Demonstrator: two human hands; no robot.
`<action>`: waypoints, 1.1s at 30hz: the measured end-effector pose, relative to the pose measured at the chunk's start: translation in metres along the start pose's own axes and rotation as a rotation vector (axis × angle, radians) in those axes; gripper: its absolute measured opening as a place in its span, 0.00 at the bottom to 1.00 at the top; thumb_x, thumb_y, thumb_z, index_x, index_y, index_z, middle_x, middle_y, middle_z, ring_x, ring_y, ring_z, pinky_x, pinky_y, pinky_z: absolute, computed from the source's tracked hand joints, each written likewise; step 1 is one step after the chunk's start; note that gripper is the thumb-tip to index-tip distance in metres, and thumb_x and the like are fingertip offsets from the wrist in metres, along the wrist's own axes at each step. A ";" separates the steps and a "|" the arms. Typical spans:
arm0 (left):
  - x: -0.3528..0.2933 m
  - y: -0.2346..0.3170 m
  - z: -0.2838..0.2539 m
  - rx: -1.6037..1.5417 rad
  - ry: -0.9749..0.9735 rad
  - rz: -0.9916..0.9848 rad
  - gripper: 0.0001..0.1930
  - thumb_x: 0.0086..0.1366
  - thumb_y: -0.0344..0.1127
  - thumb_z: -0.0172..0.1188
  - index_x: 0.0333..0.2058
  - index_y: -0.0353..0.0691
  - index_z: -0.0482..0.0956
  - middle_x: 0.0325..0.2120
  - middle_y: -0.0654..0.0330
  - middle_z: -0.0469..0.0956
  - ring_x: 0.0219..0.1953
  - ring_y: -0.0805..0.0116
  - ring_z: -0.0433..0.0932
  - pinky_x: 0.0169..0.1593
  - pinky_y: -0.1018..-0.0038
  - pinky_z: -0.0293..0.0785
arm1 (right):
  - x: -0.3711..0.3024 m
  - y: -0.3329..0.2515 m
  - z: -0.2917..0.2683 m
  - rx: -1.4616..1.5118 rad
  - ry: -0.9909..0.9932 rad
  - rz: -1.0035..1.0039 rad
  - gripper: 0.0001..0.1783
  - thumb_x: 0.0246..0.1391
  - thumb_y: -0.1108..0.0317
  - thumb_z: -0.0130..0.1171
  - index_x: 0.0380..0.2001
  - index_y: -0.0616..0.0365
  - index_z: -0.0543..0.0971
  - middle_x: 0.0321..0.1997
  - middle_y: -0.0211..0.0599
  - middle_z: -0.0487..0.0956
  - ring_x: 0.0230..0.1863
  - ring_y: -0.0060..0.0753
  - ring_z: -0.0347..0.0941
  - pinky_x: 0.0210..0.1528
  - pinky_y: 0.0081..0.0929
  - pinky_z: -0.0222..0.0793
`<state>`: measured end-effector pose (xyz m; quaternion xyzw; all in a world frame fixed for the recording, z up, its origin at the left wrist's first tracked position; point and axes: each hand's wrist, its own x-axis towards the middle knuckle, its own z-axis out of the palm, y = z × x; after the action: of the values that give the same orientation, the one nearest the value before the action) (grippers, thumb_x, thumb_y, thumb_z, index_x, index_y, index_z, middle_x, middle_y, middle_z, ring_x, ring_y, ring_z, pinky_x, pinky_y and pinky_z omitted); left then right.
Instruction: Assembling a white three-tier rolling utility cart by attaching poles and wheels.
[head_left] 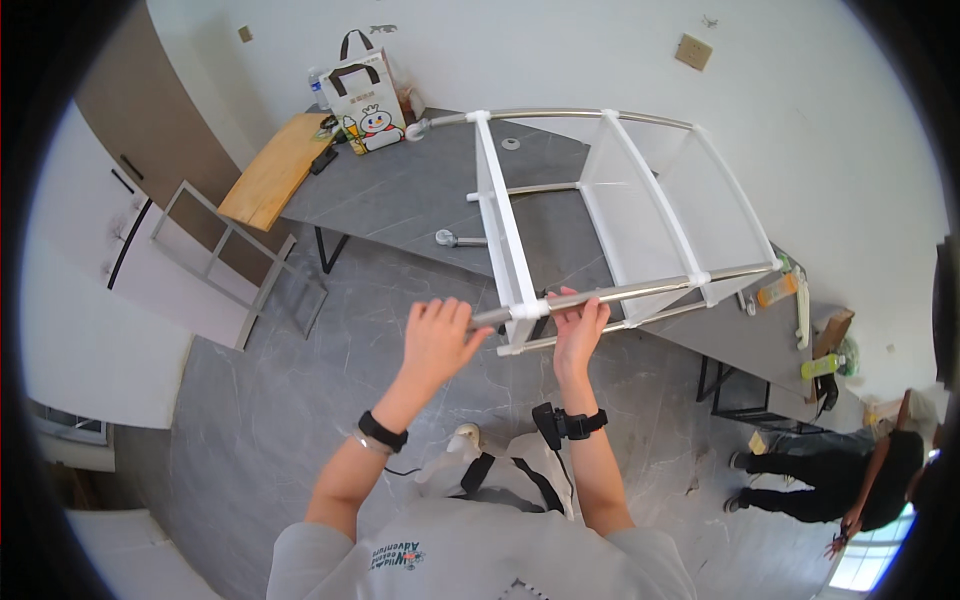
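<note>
A rolling rack (691, 255) of metal tubes and white shelves lies on its side on the grey table, its near edge jutting out past the tabletop. At its near left corner, my left hand (437, 343) is closed around the end of a tube; what sits under the palm is hidden. My right hand (578, 335) grips the same near tube from below, just right of the white corner joint (524, 310), fingertips showing over the metal. Two caster wheels (446, 238) show at the left ends of other tubes.
On the grey table (375, 200) stand a shopping bag (365, 105) and a wooden board (275, 170) at left. Orange (777, 290) and green bottles (820, 367) are at right. A grey frame (225, 255) leans at left. Another person (840, 475) stands at right.
</note>
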<state>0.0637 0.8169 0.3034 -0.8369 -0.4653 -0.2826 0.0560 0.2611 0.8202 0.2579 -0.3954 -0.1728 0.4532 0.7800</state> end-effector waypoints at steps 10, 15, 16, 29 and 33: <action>-0.033 0.019 -0.032 -0.552 -0.439 -0.064 0.11 0.61 0.41 0.55 0.30 0.38 0.72 0.25 0.54 0.74 0.30 0.51 0.75 0.32 0.61 0.69 | -0.058 -0.027 -0.039 0.166 0.260 -0.141 0.10 0.64 0.58 0.39 0.36 0.51 0.58 0.23 0.31 0.66 0.19 0.25 0.62 0.21 0.27 0.61; -0.028 -0.072 0.067 -0.380 -0.242 -0.281 0.08 0.62 0.36 0.53 0.36 0.38 0.70 0.34 0.51 0.74 0.36 0.48 0.75 0.36 0.57 0.71 | -0.061 -0.040 -0.056 0.161 0.253 -0.115 0.10 0.64 0.58 0.39 0.33 0.52 0.60 0.22 0.30 0.66 0.19 0.24 0.61 0.20 0.25 0.59; -0.029 -0.088 0.092 -0.382 -0.244 -0.285 0.08 0.62 0.36 0.53 0.36 0.38 0.70 0.34 0.51 0.74 0.36 0.48 0.75 0.36 0.57 0.71 | -0.061 -0.043 -0.056 0.164 0.289 -0.089 0.10 0.64 0.58 0.39 0.32 0.52 0.60 0.22 0.30 0.66 0.19 0.24 0.60 0.20 0.25 0.59; 0.016 -0.165 0.264 -0.453 -0.419 -0.499 0.20 0.62 0.36 0.51 0.53 0.49 0.63 0.42 0.41 0.66 0.41 0.39 0.73 0.44 0.54 0.71 | -0.064 -0.052 -0.063 -0.018 0.417 -0.108 0.19 0.64 0.57 0.40 0.52 0.55 0.66 0.21 0.27 0.61 0.17 0.18 0.54 0.14 0.18 0.53; 0.016 -0.194 0.302 -0.508 -0.343 -0.501 0.14 0.63 0.36 0.50 0.49 0.50 0.67 0.40 0.43 0.66 0.36 0.40 0.74 0.42 0.55 0.71 | -0.063 -0.050 -0.056 -0.084 0.425 -0.103 0.21 0.64 0.57 0.39 0.55 0.56 0.65 0.21 0.27 0.61 0.16 0.17 0.54 0.13 0.17 0.52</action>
<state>0.0398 1.0456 0.0270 -0.7195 -0.5731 -0.2500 -0.3023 0.2915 0.7276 0.2674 -0.5048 -0.0433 0.3116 0.8039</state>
